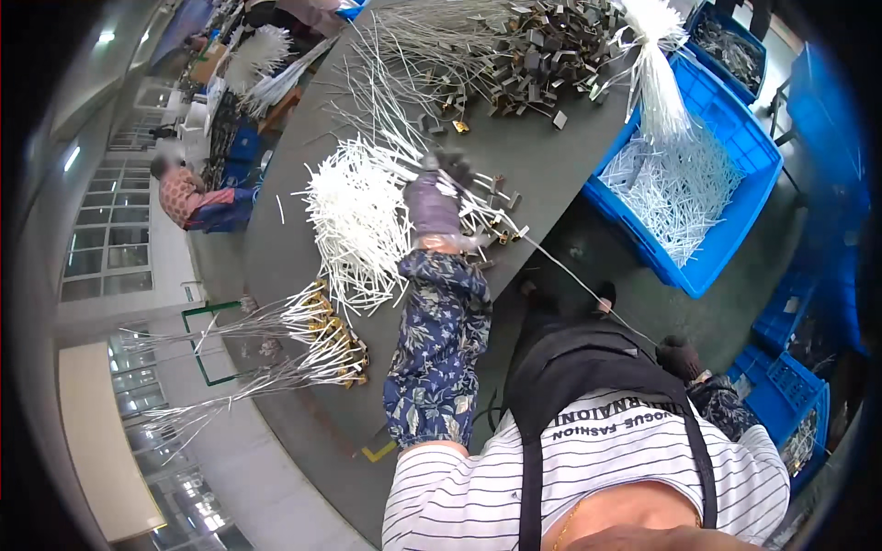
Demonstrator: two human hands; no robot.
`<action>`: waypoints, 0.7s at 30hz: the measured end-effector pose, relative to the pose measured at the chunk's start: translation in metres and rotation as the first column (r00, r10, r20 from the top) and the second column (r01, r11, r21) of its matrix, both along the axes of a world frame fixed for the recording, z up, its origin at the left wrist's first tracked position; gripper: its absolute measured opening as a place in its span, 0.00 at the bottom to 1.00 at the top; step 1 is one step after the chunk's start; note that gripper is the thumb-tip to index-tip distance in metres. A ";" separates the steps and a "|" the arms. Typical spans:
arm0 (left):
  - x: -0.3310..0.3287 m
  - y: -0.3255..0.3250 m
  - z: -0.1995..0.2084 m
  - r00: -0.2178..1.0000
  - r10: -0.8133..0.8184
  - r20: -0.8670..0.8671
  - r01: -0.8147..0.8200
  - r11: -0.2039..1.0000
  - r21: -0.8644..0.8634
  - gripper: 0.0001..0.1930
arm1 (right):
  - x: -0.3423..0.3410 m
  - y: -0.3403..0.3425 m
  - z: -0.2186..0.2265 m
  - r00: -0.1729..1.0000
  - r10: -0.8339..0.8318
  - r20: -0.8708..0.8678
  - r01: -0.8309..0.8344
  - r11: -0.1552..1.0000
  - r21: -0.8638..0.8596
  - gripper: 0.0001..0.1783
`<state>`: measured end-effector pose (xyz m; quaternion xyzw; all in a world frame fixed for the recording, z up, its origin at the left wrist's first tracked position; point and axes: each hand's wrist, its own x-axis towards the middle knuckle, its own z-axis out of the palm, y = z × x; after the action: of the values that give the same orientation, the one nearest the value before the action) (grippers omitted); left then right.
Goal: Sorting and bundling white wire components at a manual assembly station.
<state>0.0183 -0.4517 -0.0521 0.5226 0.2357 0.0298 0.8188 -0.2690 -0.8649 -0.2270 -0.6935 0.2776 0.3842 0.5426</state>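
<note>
My left hand (434,207), in a purple-grey glove, is closed over a bunch of white-sleeved wires (393,165) on the grey table. Small metal blocks (501,207) on these wires stick out to its right. One long pale wire (574,275) runs from beside the blocks across to my right hand (678,358). That dark-gloved hand is closed on the wire's far end, out by my right side. Just left of my left hand lies a heap of short white tubes (354,220). Finger detail on both hands is partly hidden.
Many wired metal blocks (537,64) are heaped at the table's far side. Bundled wired parts (331,340) hang over its left edge. A blue crate (735,239) of white pieces stands right; more blue crates (781,390) sit lower right. Another person (188,197) is far left.
</note>
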 end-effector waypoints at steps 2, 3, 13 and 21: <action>-0.010 -0.014 -0.008 0.996 -0.078 -0.036 0.080 0.995 0.065 0.17 | 0.007 0.001 0.001 0.997 -0.049 -0.057 0.049 0.999 0.014 0.09; -0.015 -0.021 -0.013 0.999 -0.025 -0.029 0.023 0.998 -0.060 0.17 | 0.008 -0.001 0.001 0.988 -0.099 -0.116 0.102 0.994 0.025 0.09; -0.010 0.032 -0.005 0.976 0.189 0.107 -0.181 0.981 -0.076 0.13 | 0.002 -0.013 0.004 0.993 -0.052 -0.110 0.047 0.998 -0.046 0.08; -0.077 -0.043 -0.064 0.904 -0.383 -0.191 0.374 0.924 -0.082 0.19 | 0.025 0.029 0.001 0.997 -0.050 0.053 0.048 0.998 0.033 0.10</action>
<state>-0.0588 -0.4948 -0.1161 0.5409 0.2127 -0.1883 0.7917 -0.2439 -0.8360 -0.2263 -0.6879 0.2735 0.3563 0.5701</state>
